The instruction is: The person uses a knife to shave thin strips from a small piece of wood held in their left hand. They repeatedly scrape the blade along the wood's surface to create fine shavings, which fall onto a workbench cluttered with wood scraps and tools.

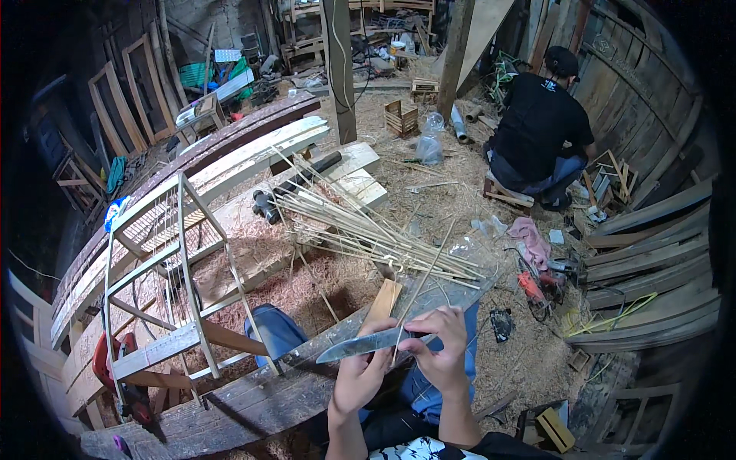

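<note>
While both forearms come up from the lower edge, my left hand [359,376] is closed around the handle of a knife [366,344], whose grey blade lies roughly level and points left, over the near edge of a weathered plank [230,406]. My right hand [441,349] is pinched shut, thumb and fingers gripping a thin bamboo strip [420,290] just where it meets the blade; the strip rises up and to the right from there. I see my knees in blue trousers [277,330] on either side of the plank.

Just past the hands, a short wooden block [382,301] stands tilted on the sawdust floor [330,280]. Beyond it a loose bundle of bamboo strips [360,226] fans out across a pale board. To the left of that, a wooden frame with slats [165,276] stands upright, tilted a little. On the right, a red power tool [531,285] and a pink cloth [529,239] lie on the floor near stacked curved planks. Farther off, another person in a black shirt [537,126] sits on a low stool, back turned.
</note>
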A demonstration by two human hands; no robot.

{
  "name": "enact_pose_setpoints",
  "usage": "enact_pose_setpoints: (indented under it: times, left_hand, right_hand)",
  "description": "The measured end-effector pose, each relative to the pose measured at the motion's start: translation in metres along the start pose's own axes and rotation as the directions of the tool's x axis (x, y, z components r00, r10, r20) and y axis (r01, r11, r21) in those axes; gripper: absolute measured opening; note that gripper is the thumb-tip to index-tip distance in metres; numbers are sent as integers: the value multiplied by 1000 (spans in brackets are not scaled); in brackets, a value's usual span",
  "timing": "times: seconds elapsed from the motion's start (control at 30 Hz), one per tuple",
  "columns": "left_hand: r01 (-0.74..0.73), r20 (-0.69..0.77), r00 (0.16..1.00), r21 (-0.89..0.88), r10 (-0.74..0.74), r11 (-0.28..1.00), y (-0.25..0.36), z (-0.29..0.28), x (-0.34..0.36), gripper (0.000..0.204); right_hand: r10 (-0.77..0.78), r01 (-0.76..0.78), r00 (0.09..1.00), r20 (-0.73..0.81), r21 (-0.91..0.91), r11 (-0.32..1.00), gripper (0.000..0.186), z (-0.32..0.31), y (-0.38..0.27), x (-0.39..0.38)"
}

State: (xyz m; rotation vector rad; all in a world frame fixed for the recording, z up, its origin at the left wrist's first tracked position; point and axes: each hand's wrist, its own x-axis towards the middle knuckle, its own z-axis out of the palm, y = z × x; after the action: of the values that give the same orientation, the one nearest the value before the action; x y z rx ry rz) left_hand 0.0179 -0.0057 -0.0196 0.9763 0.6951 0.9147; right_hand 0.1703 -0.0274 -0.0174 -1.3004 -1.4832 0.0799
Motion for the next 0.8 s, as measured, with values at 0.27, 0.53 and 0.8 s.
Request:
enact_pose_setpoints:
  times: [0.27, 0.53, 0.8]
  left_hand:
    - [-88, 29, 996, 205, 83, 975, 4, -1, 0, 13]
    - [-12, -92, 995, 202, 32, 979, 38, -9, -14, 14]
    - [-13, -171, 985, 93, 29, 996, 41, -22, -7, 19]
  right_hand:
    - [-38, 38, 999, -7, -22, 999, 30, 0, -4, 5]
    - [-71, 17, 974, -215, -243, 970, 22, -2, 38, -2]
    - [300, -351, 883, -362, -83, 933, 29, -37, 49, -14]
